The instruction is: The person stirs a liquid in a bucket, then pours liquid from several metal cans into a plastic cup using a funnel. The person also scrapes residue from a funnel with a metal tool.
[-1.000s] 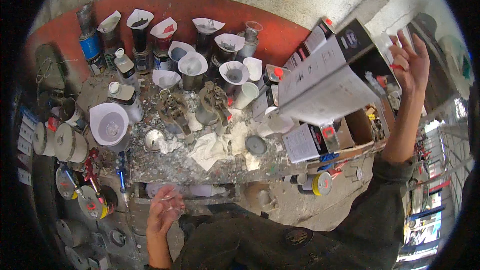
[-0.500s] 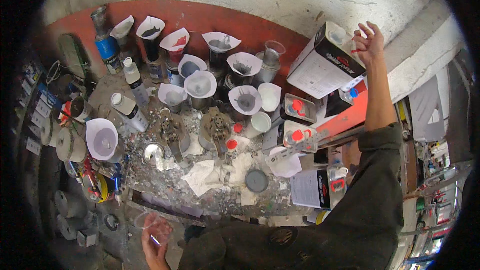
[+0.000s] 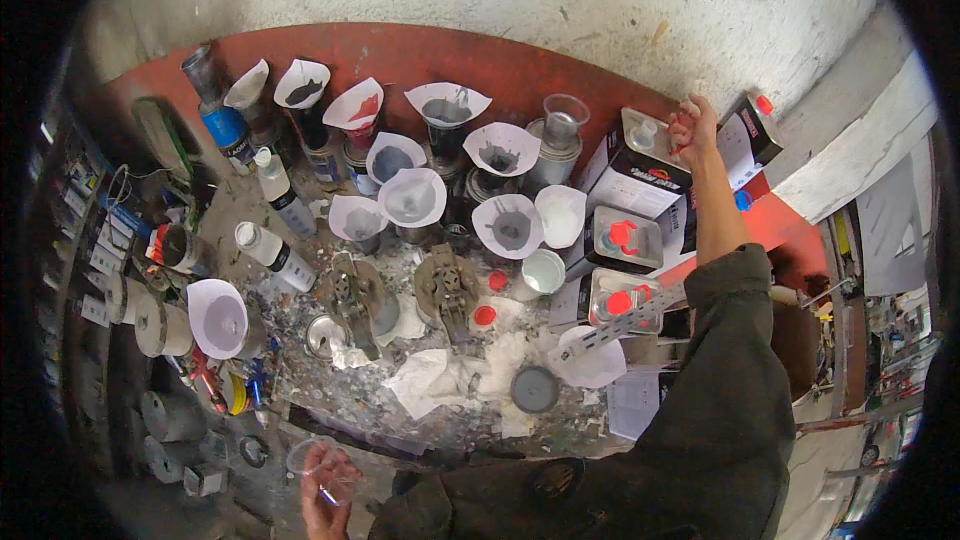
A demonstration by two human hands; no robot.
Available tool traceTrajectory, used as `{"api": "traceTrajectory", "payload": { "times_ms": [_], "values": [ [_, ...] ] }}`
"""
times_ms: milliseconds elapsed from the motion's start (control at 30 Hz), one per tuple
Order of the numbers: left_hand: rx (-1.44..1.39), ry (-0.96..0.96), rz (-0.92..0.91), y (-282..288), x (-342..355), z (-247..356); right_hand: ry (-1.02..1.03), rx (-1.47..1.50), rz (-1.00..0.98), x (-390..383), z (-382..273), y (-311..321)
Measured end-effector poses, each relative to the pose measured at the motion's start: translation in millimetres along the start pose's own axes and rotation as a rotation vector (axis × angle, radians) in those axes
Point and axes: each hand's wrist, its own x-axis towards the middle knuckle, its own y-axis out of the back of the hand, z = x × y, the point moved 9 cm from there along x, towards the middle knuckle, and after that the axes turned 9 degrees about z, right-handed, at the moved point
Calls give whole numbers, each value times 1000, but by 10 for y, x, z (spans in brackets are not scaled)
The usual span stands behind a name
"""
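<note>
My left hand [image 3: 328, 502], at the bottom edge, is closed around a clear plastic cup [image 3: 338, 468]. My right arm reaches to the back right. There my right hand [image 3: 693, 128] has its fingers curled over a small red piece that looks like a cap [image 3: 681, 148]. This hand is beside the top of a rectangular metal can [image 3: 640, 168] with a translucent spout [image 3: 645, 134]. Whether the fingers touch the can, I cannot tell. Another can with a red cap [image 3: 752, 135] stands to the right of the hand.
Several cups with paper strainers [image 3: 412, 198] line the back of the stained bench. Two spray guns [image 3: 446, 292] lie mid-bench near crumpled paper [image 3: 432, 380]. White bottles [image 3: 275, 255] stand left. Red-capped cans [image 3: 625, 238] and a perforated metal strip [image 3: 620, 320] are at right.
The metal can has come down and left beside the other cans, uncovering the red-capped can behind it. My right hand has moved with it, its fingers more curled. My left hand still holds the cup.
</note>
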Motion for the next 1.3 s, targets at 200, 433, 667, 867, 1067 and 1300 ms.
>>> {"api": "traceTrajectory", "payload": {
  "times_ms": [200, 433, 667, 867, 1067, 1300],
  "values": [
    [116, -41, -13, -150, -31, 80, -100, -4, 114, -7, 408, 283],
    [92, 38, -171, -422, 149, -79, 501, -810, 32, -31, -199, 575],
    [82, 192, -272, -697, 300, -333, 592, -1233, -352, -1905, -423, 360],
    [213, 213, -476, -917, 344, -424, 594, -1263, -414, -2901, -398, 971],
    [254, 237, -561, -998, 363, -461, 399, -1625, -306, -3725, -194, 1774],
    [308, 293, -540, -1135, 369, -488, 482, -1781, -176, -3742, 141, 2257]
  ]
}}
